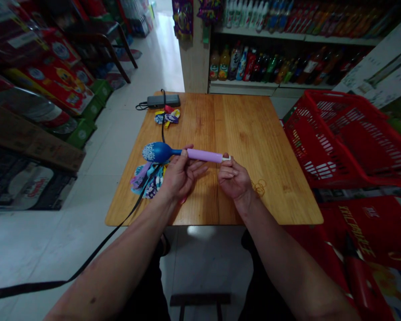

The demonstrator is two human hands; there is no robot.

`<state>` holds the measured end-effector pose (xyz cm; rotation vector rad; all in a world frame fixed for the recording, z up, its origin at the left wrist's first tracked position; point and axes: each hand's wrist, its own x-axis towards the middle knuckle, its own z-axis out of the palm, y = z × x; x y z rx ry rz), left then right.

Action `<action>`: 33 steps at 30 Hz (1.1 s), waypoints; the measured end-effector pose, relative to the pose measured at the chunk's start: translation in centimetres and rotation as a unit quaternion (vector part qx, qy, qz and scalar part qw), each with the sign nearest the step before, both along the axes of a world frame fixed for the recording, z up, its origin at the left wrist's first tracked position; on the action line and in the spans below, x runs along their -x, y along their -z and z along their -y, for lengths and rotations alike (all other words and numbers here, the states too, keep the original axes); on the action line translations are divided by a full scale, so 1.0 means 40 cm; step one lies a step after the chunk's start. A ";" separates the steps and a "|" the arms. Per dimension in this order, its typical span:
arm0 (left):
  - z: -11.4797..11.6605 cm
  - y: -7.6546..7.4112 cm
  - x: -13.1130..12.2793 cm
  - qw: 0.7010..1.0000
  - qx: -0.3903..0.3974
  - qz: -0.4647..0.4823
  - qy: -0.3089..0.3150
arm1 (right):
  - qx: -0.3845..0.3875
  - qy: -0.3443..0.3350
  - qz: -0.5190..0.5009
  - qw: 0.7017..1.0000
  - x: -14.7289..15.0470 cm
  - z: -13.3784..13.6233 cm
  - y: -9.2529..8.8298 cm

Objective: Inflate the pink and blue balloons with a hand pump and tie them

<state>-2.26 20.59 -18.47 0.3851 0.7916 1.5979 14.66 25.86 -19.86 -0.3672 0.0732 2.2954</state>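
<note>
A partly inflated blue balloon (157, 152) with a white lacy pattern points left above the wooden table. Its narrow neck meets the end of a purple hand balloon pump (204, 155), which lies almost level. At that joint my left hand (180, 176) pinches with thumb and fingers, its other fingers spread below the tube. My right hand (234, 178) is closed around the pump's white end. Beneath the balloon sits a pile of limp patterned balloons (150, 183), partly hidden by my left hand. Thin yellow rubber bands (259, 188) lie beside my right wrist.
On the wooden table (247, 129), more limp balloons (167, 117) lie by a dark grey device (163, 101) with a cord. A black strap (120, 225) crosses the left edge. Red baskets (321, 160) stand right; bottle shelves (247, 82) are behind, stacked boxes (53, 76) left.
</note>
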 end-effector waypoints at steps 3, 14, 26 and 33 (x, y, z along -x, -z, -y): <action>-0.001 0.002 -0.001 1.000 -0.002 0.004 0.004 | 0.025 0.007 -0.011 1.000 0.001 -0.003 0.003; -0.016 -0.004 0.029 0.999 0.031 0.012 -0.030 | -0.003 -0.007 -0.001 1.000 -0.032 -0.025 -0.022; -0.027 -0.013 0.067 0.998 0.021 0.015 -0.062 | -0.024 -0.009 -0.001 1.000 -0.084 -0.062 -0.035; 0.009 0.001 -0.014 1.000 0.026 0.006 0.014 | -0.004 -0.019 0.009 1.000 -0.026 -0.015 0.004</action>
